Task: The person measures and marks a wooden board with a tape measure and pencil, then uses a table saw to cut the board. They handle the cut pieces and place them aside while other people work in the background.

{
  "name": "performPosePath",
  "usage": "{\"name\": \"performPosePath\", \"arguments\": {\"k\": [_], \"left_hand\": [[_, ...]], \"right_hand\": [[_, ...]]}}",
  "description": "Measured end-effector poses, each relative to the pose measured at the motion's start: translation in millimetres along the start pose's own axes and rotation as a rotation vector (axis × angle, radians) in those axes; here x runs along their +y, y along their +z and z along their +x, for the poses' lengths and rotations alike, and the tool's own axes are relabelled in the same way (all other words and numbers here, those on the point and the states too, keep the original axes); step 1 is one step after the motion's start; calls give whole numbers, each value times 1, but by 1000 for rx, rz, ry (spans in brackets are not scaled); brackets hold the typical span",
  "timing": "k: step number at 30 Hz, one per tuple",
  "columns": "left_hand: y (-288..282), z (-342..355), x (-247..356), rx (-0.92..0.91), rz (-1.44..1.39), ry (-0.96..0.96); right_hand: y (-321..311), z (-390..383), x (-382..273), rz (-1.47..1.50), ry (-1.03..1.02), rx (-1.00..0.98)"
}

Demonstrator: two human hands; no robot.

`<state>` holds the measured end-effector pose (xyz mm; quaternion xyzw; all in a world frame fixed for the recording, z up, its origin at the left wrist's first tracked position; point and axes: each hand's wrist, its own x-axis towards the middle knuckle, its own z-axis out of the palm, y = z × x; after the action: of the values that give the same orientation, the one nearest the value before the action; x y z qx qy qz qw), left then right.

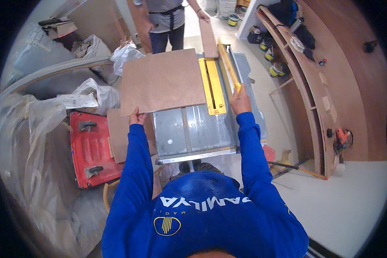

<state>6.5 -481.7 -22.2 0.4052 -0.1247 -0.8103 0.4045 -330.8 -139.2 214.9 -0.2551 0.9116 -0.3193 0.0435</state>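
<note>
A wide brown wood board lies over the left side of a grey table saw. My left hand grips its near left edge, thumb on top. To the board's right is the saw's yellow throat plate with a long dark slot; I cannot make out the blade. My right hand is closed on the near end of a long yellow bar, which runs away from me beside the plate. Across the saw, another person's hand holds a narrow brown strip of board, its lower end by the plate.
A red plastic cart bed and a leaning brown panel stand left of the saw. Plastic sheeting covers things at far left. Along the right run a long wooden shelf frame, paint buckets and an orange power tool.
</note>
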Motion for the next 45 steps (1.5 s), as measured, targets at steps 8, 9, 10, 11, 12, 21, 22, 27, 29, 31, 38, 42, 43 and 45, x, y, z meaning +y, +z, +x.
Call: {"name": "performPosePath", "arguments": {"k": [8, 9, 10, 11, 12, 21, 22, 27, 29, 31, 38, 42, 43, 45], "left_hand": [[-65, -107, 5, 156, 63, 135], [-75, -131, 8, 187, 70, 158], [-87, -157, 9, 166, 19, 174], [-98, -183, 7, 143, -31, 190], [-108, -207, 6, 81, -77, 223], [-176, -370, -39, 356, -172, 674], [-183, -389, -53, 488, -214, 602], [-217, -491, -114, 661, -404, 635], [-223, -520, -155, 632, -442, 655], [-244, -556, -196, 701, -562, 613], [-329, -627, -332, 800, -826, 494], [-347, -623, -362, 814, -880, 463], [-353, -614, -360, 823, -907, 440], [-373, -588, -351, 804, -904, 433]], "right_hand": [[-25, -82, -5, 252, -128, -29], [-23, -106, 0, 338, -101, -120], [-17, -128, 5, 345, -127, -146], [-12, -149, 10, 323, -120, -198], [-6, -168, 17, 332, -179, -228], [56, -183, 80, -259, -523, -438], [56, -174, 79, -350, -615, -409], [62, -169, 33, 219, -197, -932], [71, -190, 11, 276, 280, -1328], [93, -241, 5, 409, 214, -1382], [183, -347, 36, 104, -398, -1196], [271, -371, 54, -6, -604, -1231], [300, -374, 55, -13, -781, -1203], [362, -381, 52, -54, -1061, -1130]]}}
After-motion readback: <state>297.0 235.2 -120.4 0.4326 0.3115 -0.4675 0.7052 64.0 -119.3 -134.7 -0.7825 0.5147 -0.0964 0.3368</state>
